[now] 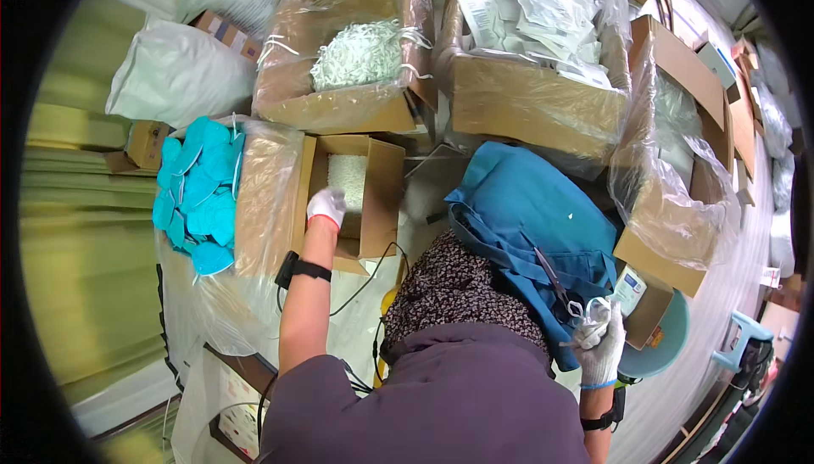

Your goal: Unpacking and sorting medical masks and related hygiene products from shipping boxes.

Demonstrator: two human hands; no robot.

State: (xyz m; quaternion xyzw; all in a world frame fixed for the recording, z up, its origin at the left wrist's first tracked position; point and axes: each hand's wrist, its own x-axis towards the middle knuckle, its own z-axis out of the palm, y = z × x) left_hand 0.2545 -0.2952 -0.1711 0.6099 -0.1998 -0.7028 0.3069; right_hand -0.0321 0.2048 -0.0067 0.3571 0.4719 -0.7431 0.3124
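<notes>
My left hand (326, 207), in a white glove with a red cuff, reaches over the near part of a small open cardboard box (386, 177). Its fingers are blurred, so I cannot tell whether they hold anything. White, grainy-looking contents (348, 177) show inside that box. Low at the right, my right hand (604, 354), gloved in white with a blue cuff, is closed round a crumpled whitish bundle (591, 325). Just beside it are scissors (553, 276), lying across a blue-teal cloth (530, 197) that is draped over my lap. Some of their handles is hidden by the bundle.
Teal pouch-like pieces (203, 184) are heaped at the left. Behind stand plastic-lined cartons, one with white strips (360, 55), another with flat white packets (551, 14). A plastic-covered carton (678, 218) stands right. A dark cable (343, 301) runs below the small box.
</notes>
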